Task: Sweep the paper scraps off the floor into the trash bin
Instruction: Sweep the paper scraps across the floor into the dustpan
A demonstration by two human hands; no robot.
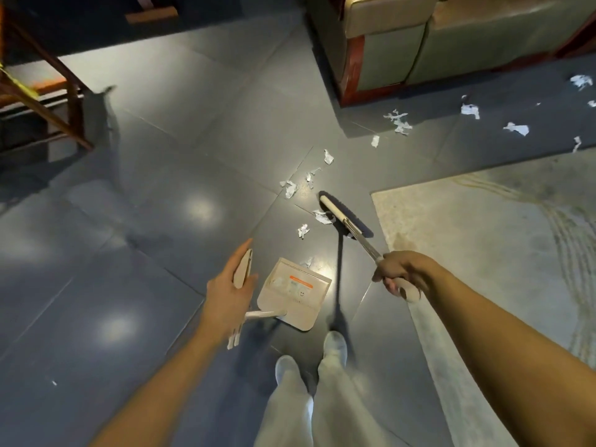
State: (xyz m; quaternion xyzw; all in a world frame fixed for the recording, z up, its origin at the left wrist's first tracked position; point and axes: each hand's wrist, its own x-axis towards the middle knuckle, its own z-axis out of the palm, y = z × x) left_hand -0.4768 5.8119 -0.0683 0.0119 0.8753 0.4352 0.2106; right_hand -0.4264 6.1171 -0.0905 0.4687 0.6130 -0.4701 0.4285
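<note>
The paper scraps (290, 188) lie scattered on the dark tiled floor (145, 221), all beyond both hands. The nearest one sits at the front lip of the dustpan (293, 291), and two more lie a little further out between the hands. One of these touches the head of the broom (337, 213). A small cluster lies just past the broom head, and from there a loose trail runs away to the far right of the right hand (400, 275).

The right hand is clenched round the top end of the broom's handle. The shaft slants forward and to the left from it, down to the head resting on the tiles.

The left hand (230, 285) grasps the grip of the dustpan's long handle, forefinger stretched along it and thumb on the other side. The pan itself lies flat on the floor between the two hands.

Below the hands stand two feet in pale shoes (335, 345). A light rug (500, 253) spreads to the right of the right hand. A sofa (403, 43) stands far ahead of that hand, with the furthest scraps in front of it. Wooden furniture (48, 75) stands far ahead and left of the left hand
</note>
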